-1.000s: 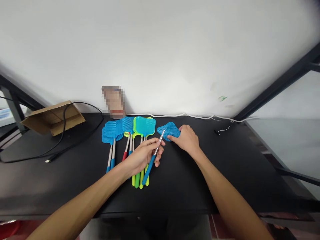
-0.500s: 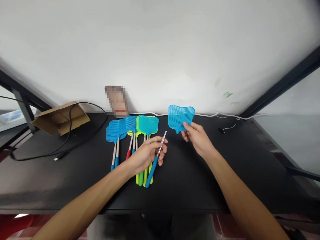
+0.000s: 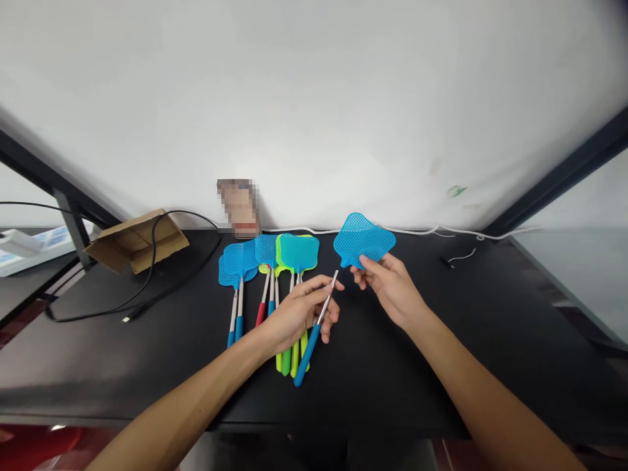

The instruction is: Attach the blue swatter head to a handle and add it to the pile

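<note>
While our left hand (image 3: pixel 299 313) pinches the handle rod (image 3: pixel 318 324) between thumb and curled fingers (image 3: pixel 328 315), the rod's bare metal tip pokes up past the fingertips and its blue grip slants down below the palm, off the table. Just right of that tip, apart from it, our right hand (image 3: pixel 387 284) pinches the blue swatter head (image 3: pixel 364 240) at its lower edge, thumb and fingers (image 3: pixel 360 280) closed on the short neck; the mesh stands above the fingers, tilted, in the air. Left of our left fingers, and partly under them, lies the pile of swatters (image 3: pixel 275 268) on the black table (image 3: pixel 441 340): blue and lime heads overlapping on the far side, with blue, red and lime grips pointing back at us. Farther left we see a black cable (image 3: pixel 147 288) and a cardboard box (image 3: pixel 135 241). Beyond our right fingers a white cord (image 3: pixel 426 230) runs along the wall.
</note>
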Demonstrator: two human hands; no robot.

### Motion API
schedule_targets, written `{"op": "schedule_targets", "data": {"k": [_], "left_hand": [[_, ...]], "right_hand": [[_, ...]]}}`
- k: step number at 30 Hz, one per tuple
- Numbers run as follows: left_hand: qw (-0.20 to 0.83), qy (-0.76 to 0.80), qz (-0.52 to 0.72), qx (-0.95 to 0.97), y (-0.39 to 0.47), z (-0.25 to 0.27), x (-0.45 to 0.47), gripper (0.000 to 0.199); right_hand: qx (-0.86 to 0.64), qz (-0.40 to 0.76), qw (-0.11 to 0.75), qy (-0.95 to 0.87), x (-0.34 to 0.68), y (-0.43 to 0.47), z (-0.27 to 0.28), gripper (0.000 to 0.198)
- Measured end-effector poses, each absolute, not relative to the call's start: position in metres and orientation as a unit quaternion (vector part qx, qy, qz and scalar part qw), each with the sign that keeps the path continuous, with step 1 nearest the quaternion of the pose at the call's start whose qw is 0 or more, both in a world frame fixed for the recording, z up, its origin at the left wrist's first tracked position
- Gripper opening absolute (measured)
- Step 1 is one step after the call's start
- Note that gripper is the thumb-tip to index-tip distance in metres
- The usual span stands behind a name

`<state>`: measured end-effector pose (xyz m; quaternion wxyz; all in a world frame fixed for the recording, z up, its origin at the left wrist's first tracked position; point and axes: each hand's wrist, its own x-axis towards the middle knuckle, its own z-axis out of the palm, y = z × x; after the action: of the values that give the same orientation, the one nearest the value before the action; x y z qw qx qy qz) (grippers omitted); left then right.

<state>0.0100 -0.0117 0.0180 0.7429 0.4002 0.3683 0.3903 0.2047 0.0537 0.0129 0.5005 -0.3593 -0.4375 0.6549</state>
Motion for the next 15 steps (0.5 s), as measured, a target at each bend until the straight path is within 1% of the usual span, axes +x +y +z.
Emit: {"op": "schedule_targets", "data": {"k": [15], "left_hand": [[0.742,0.377,0.37,0.412,-0.0119,0.0208,0.0106,0.026]], "right_hand": [[-0.343,0.672,0.478,-0.451,0.2057,0.0518,0.0152,0.024]]}}
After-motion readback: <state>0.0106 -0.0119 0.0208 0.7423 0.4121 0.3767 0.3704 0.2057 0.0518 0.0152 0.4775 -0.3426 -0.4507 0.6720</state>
